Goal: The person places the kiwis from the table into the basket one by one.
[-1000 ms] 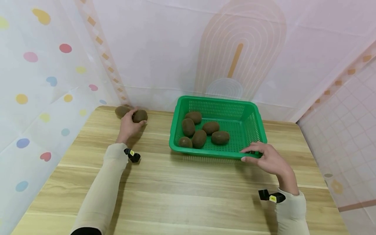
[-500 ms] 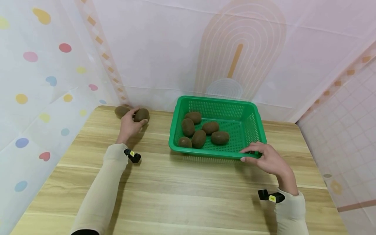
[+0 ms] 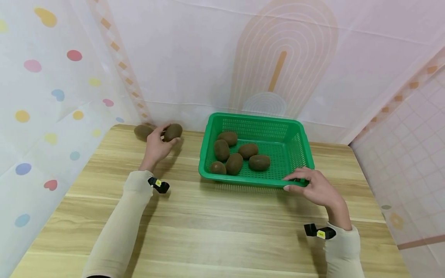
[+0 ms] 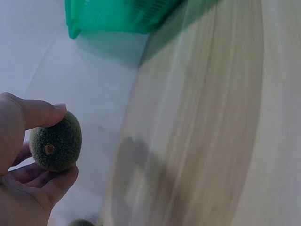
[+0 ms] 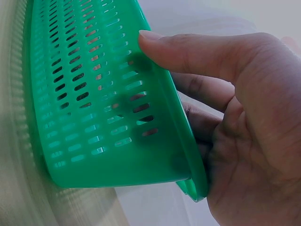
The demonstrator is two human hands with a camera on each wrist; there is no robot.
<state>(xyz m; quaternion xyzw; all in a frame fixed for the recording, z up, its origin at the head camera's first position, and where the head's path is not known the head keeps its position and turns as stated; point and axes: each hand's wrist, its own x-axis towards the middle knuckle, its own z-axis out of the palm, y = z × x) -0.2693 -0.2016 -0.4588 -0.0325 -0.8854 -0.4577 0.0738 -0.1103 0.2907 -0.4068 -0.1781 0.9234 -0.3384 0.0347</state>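
Your left hand (image 3: 157, 144) is stretched far forward, its thumb and fingers curled in a pinch. Your right hand (image 3: 314, 188) is nearer to you, thumb on top, fingers curled below.

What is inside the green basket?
The green basket holds six brown kiwifruit, loose on its slotted floor. The near wall hides the floor strip closest to the right hand.

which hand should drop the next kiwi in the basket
Left. The left hand already pinches a kiwi beside the green basket, while the right hand grips the basket's near rim, likely steadying it.
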